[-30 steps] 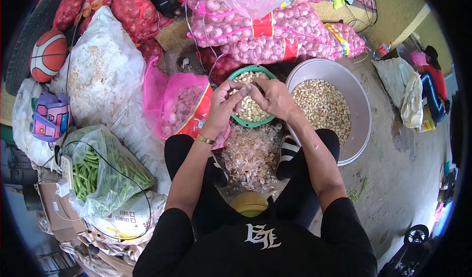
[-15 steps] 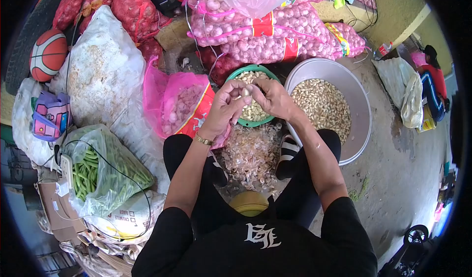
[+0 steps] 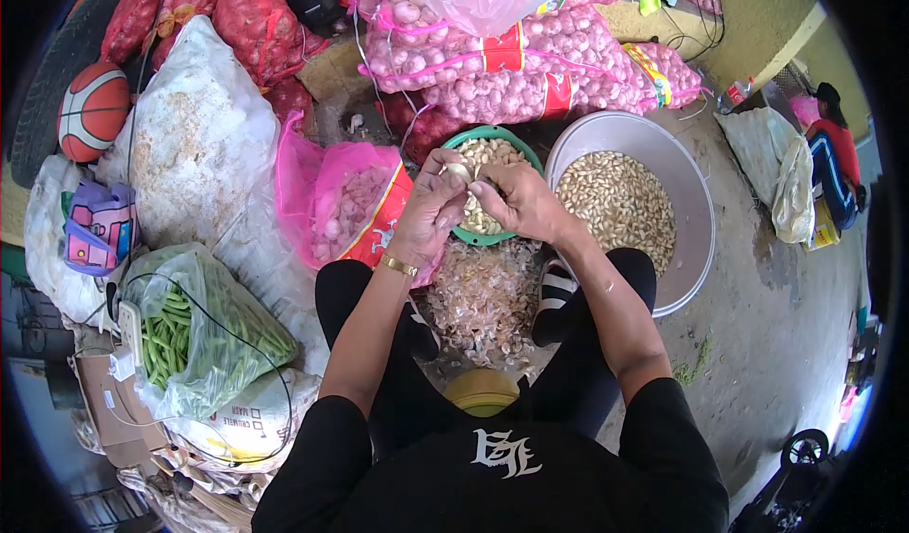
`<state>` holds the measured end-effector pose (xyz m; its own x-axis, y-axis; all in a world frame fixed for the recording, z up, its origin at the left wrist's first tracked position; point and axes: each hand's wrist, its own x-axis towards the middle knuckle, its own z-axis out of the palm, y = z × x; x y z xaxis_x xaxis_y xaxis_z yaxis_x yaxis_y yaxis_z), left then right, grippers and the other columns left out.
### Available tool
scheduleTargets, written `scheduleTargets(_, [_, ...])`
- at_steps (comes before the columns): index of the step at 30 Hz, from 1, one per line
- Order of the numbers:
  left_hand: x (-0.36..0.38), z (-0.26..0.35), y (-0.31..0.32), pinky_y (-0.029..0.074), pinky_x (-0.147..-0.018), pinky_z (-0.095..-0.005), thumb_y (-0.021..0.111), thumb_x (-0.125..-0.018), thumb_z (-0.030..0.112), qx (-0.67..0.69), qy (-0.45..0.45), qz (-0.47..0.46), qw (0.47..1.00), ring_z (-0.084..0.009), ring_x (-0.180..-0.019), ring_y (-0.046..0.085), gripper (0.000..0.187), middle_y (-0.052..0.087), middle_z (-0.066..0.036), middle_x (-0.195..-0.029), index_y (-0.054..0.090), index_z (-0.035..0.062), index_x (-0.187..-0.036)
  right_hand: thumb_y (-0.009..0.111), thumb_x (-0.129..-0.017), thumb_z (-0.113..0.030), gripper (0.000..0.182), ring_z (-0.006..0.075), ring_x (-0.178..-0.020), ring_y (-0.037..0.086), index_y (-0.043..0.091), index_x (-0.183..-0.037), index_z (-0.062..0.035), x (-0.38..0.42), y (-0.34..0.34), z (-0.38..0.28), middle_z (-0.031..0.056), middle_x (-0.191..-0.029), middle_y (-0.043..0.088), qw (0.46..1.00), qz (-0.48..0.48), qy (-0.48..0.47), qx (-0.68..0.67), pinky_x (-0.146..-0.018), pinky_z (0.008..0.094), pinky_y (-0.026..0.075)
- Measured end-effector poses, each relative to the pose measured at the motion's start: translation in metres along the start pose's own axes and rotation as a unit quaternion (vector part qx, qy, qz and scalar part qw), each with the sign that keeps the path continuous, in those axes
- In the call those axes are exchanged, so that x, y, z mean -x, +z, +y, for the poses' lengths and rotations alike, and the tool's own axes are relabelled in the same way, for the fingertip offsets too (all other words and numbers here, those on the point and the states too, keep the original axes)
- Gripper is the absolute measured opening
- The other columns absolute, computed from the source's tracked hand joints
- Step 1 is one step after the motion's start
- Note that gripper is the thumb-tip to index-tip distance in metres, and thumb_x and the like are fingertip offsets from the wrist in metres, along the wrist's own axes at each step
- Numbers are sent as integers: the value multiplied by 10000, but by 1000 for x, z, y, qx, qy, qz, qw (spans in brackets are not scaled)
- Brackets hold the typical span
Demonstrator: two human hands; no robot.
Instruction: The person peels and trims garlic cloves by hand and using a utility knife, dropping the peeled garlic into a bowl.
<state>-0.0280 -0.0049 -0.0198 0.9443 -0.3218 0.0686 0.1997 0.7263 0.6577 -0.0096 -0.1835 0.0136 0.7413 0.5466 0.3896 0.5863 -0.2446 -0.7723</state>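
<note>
Over the green basin [image 3: 537, 161] of garlic cloves, my left hand [image 3: 431, 208] pinches a pale garlic clove [image 3: 458, 170] between thumb and forefinger. My right hand [image 3: 519, 197] is close beside it, its thumb and fingers curled together near the clove; whether they hold anything is too small to tell. A large grey-white tub [image 3: 702, 221] of cloves stands to the right. Papery garlic skins [image 3: 483, 296] lie in a heap on the ground between my feet. An open pink mesh bag [image 3: 298, 192] with garlic lies to the left.
Stacked mesh sacks of garlic [image 3: 417, 60] stand at the back. A basketball [image 3: 93, 112], a white sack [image 3: 194, 145] and a plastic bag of green beans [image 3: 213, 334] are at the left. A seated person [image 3: 835, 150] is at the far right, near a pale sack [image 3: 772, 159].
My left hand has tilted and moved slightly left, showing the clove at its fingertips. My right hand has turned a little, its fingers lower and apart from the clove.
</note>
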Motion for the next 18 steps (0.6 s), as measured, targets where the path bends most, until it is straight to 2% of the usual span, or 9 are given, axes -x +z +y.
scheduleTargets(2, [-1, 0, -1, 270, -366, -148, 625, -916, 102, 10, -12, 0, 1000, 4, -467, 363, 217, 593, 21, -867, 507, 127, -1096, 545, -934, -184, 238, 288, -566, 469, 547, -815, 22, 2, -1, 2, 174, -633, 493, 999, -4, -17, 31, -559, 401, 395])
scheduleTargets(3, [-1, 0, -1, 274, -367, -148, 626, -917, 107, 20, -17, 1, 1000, 6, -468, 361, 214, 595, 21, -872, 509, 130, -1095, 545, -934, -184, 238, 288, -566, 469, 547, -815, 22, 2, -2, 3, 174, -633, 493, 999, -3, -17, 32, -559, 401, 395])
scheduleTargets(5, [-1, -1, -1, 277, -367, -148, 626, -918, 113, 31, -22, 2, 999, 7, -469, 359, 211, 596, 22, -876, 510, 134, -1094, 585, -903, -268, 283, 404, -579, 553, 616, -892, 13, 3, -2, 5, 230, -611, 534, 999, 5, -7, 40, -547, 450, 424])
scheduleTargets(9, [-1, -2, -2, 263, -371, -145, 641, -913, 141, 19, -29, 13, 999, 11, -462, 351, 196, 603, 32, -877, 528, 136, -1073, 579, -900, -281, 291, 410, -586, 563, 613, -894, 8, 5, -3, 9, 226, -614, 548, 998, 11, -18, 56, -547, 461, 428])
scheduleTargets(11, [-1, -1, -4, 256, -371, -144, 645, -911, 148, 11, -33, 23, 999, 13, -459, 349, 188, 605, 36, -873, 536, 137, -1063, 589, -894, -241, 260, 410, -628, 559, 560, -832, 9, 6, -5, 8, 215, -663, 555, 987, -14, -16, 157, -574, 461, 435])
scheduleTargets(14, [-2, 0, -8, 245, -372, -143, 644, -913, 154, -36, -50, 57, 996, 16, -452, 344, 167, 604, 43, -853, 549, 142, -1050, 594, -884, -274, 276, 417, -656, 579, 570, -841, -2, 5, -7, 6, 228, -676, 570, 981, -23, -7, 191, -577, 478, 448])
scheduleTargets(16, [-2, 0, -12, 242, -373, -143, 632, -922, 156, -23, -77, 85, 993, 16, -446, 338, 153, 605, 36, -836, 557, 141, -1055, 593, -884, -284, 279, 413, -641, 579, 572, -835, -10, 6, -4, 7, 224, -656, 563, 982, -21, -23, 185, -574, 477, 450])
scheduleTargets(18, [-6, 9, -17, 240, -374, -142, 622, -930, 168, -28, -63, 107, 992, 16, -443, 332, 154, 607, 28, -861, 553, 140, -1064, 592, -884, -293, 282, 408, -625, 579, 574, -828, -18, 8, -1, 7, 221, -637, 557, 983, -21, -40, 179, -570, 476, 451])
